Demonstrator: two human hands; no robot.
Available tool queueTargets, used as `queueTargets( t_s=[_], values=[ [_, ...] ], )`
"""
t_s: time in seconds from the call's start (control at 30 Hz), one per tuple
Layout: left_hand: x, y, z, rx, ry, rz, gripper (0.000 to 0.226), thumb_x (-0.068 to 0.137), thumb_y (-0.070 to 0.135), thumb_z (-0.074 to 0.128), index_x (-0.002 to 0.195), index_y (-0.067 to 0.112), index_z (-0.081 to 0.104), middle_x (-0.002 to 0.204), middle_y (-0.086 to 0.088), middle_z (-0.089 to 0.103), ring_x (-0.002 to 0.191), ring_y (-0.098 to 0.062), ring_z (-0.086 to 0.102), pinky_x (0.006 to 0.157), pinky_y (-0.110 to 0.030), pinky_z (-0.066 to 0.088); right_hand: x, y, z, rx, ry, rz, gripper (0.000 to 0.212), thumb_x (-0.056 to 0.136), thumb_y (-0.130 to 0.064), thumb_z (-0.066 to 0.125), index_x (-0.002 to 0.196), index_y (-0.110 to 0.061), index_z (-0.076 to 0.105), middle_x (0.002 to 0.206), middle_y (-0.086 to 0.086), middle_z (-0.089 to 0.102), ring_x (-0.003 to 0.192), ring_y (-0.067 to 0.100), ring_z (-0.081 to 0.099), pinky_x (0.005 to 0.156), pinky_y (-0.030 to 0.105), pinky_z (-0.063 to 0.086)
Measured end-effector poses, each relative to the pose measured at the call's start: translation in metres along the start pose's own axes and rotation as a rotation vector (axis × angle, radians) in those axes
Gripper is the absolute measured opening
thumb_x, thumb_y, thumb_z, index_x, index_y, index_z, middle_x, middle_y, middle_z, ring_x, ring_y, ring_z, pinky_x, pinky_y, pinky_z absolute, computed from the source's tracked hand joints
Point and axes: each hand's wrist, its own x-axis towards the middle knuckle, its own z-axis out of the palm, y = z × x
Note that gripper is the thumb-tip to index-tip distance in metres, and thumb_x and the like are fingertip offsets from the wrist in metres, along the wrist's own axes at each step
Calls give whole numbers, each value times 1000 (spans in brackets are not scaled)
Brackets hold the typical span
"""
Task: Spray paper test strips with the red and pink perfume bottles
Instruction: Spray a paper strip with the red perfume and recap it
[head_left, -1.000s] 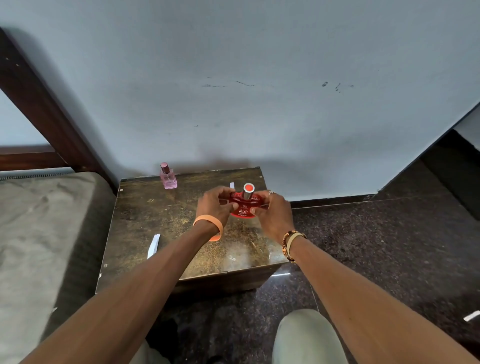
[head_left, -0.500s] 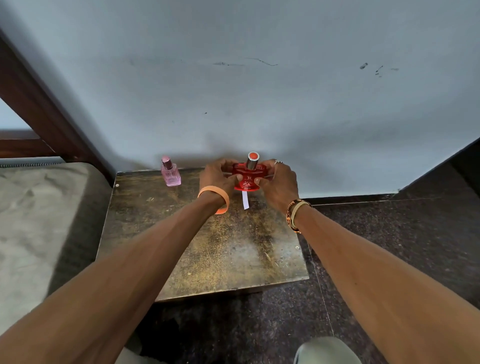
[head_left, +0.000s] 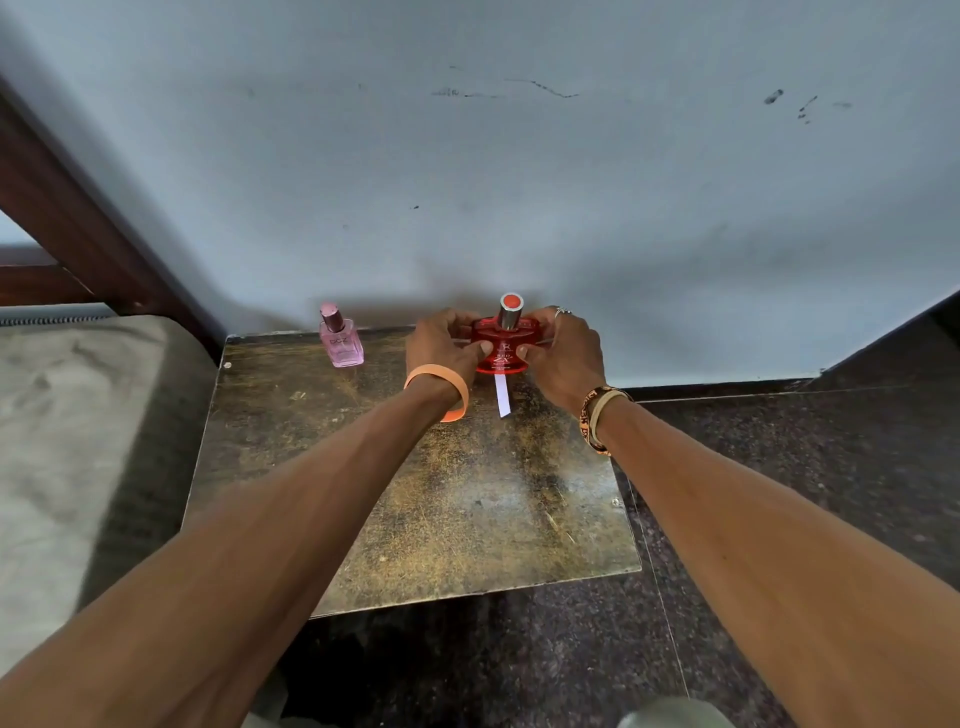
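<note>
Fingers of the left hand (head_left: 441, 345) are curling round the left side of the red perfume bottle (head_left: 501, 353), with the thumb pressing on its front face. The right hand (head_left: 563, 353) is gripping the bottle's right side in the same way, thumb on the front and fingers wrapping behind. Between the two hands the bottle is standing upright, its silver cap (head_left: 510, 309) with a red top pointing up. Whether its base is resting on the table or hanging just above it cannot be told.

An orange wristband (head_left: 441, 392) is circling the left wrist, a beaded bracelet (head_left: 597, 415) is sitting on the right wrist, and a ring (head_left: 561, 312) is showing on a right finger.

Just below the bottle, a white paper strip (head_left: 502, 397) is lying on the table (head_left: 467, 519), running from under the bottle toward the person. The bottle and both hands are sitting near the table's far edge, close to the pale wall (head_left: 519, 182).

To the left, well apart from the hands, the pink perfume bottle (head_left: 341, 340) is standing upright with its cap on, also at the far edge. The worn brown tabletop is sitting over a dark speckled floor (head_left: 779, 467), and a grey mattress (head_left: 78, 441) is lying along its left side beside a dark wooden frame (head_left: 88, 223).
</note>
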Motion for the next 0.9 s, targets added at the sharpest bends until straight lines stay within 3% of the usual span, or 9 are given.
queueTargets(
  t_s=[0.3, 0.47, 0.63, 0.9],
  values=[
    [0, 1, -2, -25, -34, -13, 35, 75, 3, 77, 108, 12, 67, 102, -3, 72, 90, -16, 68, 86, -35, 57, 0, -2, -2, 4, -17, 33, 35, 84, -12, 73, 118, -19, 67, 113, 3, 71, 107, 24, 64, 96, 40, 51],
    [-2, 4, -7, 76, -39, 10, 45, 78, 1, 73, 119, 13, 61, 112, -5, 68, 92, -17, 66, 87, -37, 56, -2, -8, -5, -57, -51, 37, 42, 83, -9, 71, 124, -16, 64, 119, 5, 69, 110, 25, 63, 97, 38, 50],
    [-11, 8, -19, 137, -4, 38, 43, 80, 3, 71, 120, 14, 61, 115, -3, 67, 97, -17, 65, 91, -31, 53, -10, -13, -15, -51, -51, 86, 59, 84, -8, 71, 139, -11, 49, 135, 8, 60, 126, 26, 55, 106, 39, 44],
    [-36, 25, -38, 155, 19, 78, 37, 83, 6, 68, 118, 12, 62, 114, -4, 67, 98, -18, 65, 92, -35, 53, -38, -22, -38, -59, -3, 89, 59, 86, -6, 68, 141, -11, 48, 136, 8, 59, 125, 26, 55, 104, 39, 46]
  ],
)
